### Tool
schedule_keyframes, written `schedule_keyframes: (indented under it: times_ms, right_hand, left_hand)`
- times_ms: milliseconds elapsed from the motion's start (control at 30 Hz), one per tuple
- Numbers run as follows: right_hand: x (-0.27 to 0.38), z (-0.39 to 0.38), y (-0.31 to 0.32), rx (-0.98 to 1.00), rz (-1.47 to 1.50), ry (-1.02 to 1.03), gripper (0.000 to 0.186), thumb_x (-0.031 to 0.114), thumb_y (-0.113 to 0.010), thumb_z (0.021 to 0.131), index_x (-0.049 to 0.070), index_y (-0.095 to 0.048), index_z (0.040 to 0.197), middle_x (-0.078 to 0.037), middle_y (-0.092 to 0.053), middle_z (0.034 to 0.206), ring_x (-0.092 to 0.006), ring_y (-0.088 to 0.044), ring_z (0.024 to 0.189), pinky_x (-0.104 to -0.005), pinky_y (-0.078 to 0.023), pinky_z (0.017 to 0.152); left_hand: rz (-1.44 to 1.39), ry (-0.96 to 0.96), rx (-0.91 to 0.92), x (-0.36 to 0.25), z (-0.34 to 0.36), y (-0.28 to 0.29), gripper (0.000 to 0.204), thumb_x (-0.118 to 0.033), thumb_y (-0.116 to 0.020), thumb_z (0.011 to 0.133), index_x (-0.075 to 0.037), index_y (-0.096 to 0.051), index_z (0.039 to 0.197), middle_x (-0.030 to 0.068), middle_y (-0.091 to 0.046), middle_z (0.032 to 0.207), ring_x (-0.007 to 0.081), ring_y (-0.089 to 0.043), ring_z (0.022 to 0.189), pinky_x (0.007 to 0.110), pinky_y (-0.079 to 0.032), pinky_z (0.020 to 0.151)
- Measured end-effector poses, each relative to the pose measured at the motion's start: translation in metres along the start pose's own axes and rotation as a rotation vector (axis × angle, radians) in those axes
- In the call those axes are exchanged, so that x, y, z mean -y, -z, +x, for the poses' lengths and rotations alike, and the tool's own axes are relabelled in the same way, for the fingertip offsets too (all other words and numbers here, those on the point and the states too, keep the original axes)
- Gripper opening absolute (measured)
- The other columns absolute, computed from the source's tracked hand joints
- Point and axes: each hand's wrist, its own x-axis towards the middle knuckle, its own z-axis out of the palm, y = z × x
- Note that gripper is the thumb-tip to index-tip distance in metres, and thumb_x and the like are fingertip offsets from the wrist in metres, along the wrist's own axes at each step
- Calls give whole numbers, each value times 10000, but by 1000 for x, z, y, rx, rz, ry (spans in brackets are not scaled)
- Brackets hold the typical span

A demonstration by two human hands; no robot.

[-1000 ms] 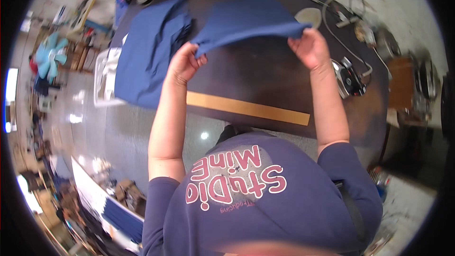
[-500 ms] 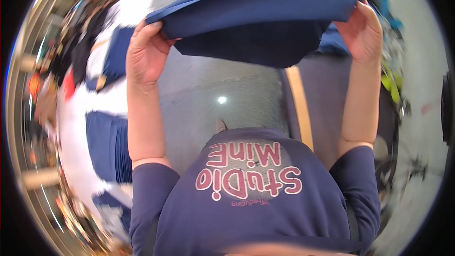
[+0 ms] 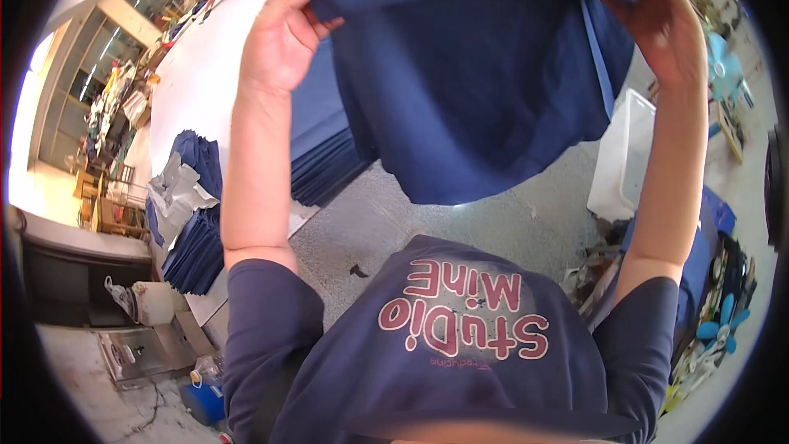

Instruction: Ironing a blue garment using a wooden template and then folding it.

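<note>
A dark blue piece of fabric (image 3: pixel 477 90) hangs between my two raised hands, its lower edge curving down over the floor. At its upper left edge, my left hand (image 3: pixel 283 37) pinches the cloth between thumb and fingers. My right hand (image 3: pixel 662 29) grips the upper right edge, its fingertips partly hidden by the cloth. The fabric's top runs out of the picture. Behind it and beside my left forearm, a stack of blue fabric pieces (image 3: pixel 329 160) lies on the white table.
The long white table (image 3: pixel 193 86) stretches along the left. On it lies another blue fabric stack (image 3: pixel 193 263) with crumpled grey material (image 3: pixel 177 189) on top. A white bin (image 3: pixel 620 156) stands on the right, near a blue fan (image 3: pixel 723 325). A blue container (image 3: pixel 201 399) sits at lower left.
The surroundings have shifted as I turned. The fabric, still in both hands, now hangs lower and more open. A white bin has come into view on the right.
</note>
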Motion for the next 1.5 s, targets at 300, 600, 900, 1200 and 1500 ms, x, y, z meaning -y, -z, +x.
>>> schedule_keyframes:
  times_ms: [300,600,900,1200,1500]
  right_hand:
    - [-151,285,-161,-60,51,8,86,80,-599,784,81,-577,868,-59,-583,756,-195,-564,671,-365,-529,628]
    - [-286,222,-216,216,323,30,194,53,-525,779,26,-603,955,-47,-642,920,-173,-581,874,-316,-444,845]
    - [-477,88,-108,-160,-234,-836,195,95,-617,836,19,-604,1015,-62,-621,905,-153,-616,662,-293,-562,620]
    - [-509,36,-80,-211,-442,-835,398,95,-624,841,-20,-509,1204,-95,-637,957,-155,-647,685,-257,-497,561]
    - [-445,-14,-30,-345,-603,-682,454,215,-618,876,-43,-498,1229,-137,-639,993,-159,-649,667,-289,-529,552]
  left_hand:
    - [100,-71,-192,-195,112,258,113,-160,-599,883,-82,-638,954,71,-690,962,218,-643,916,364,-497,811]
    - [152,-452,-626,-199,-14,288,253,-33,-523,874,71,-543,1103,183,-583,1196,288,-525,1177,464,-359,1077]
    - [209,455,-887,45,-209,312,147,-97,-580,884,-30,-558,1013,107,-639,1011,220,-648,883,365,-561,663]
    - [201,709,-910,93,-244,288,208,-133,-581,902,9,-540,1048,126,-651,936,236,-676,788,329,-551,600]
    - [1627,1085,-433,58,-208,281,415,-344,-595,880,17,-598,1085,195,-661,1009,303,-666,849,388,-526,728]
